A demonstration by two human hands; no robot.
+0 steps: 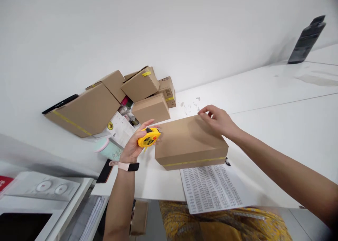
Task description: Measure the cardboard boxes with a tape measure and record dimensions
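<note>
A yellow tape measure point(149, 137) with black parts and a red button sits in my left hand point(132, 146), whose fingers are wrapped round its case beside the left end of a closed cardboard box point(185, 137). The box lies on the white table point(148, 184), a strip of yellow tape along its near side. My right hand point(215, 119) is at the box's far top edge, thumb and fingers pinched together. Anything between those fingertips is hidden. A printed sheet point(211, 188) lies partly under the box's near side, and a small dark object point(227, 161) is by its near right corner.
Several cardboard boxes point(141, 84) are stacked against the wall at the back left. A mint cup point(108, 147) and a dark phone-like slab point(105, 171) lie left of my wrist. A dark bottle point(306, 40) stands far right. Below left is a white appliance point(39, 195) with knobs.
</note>
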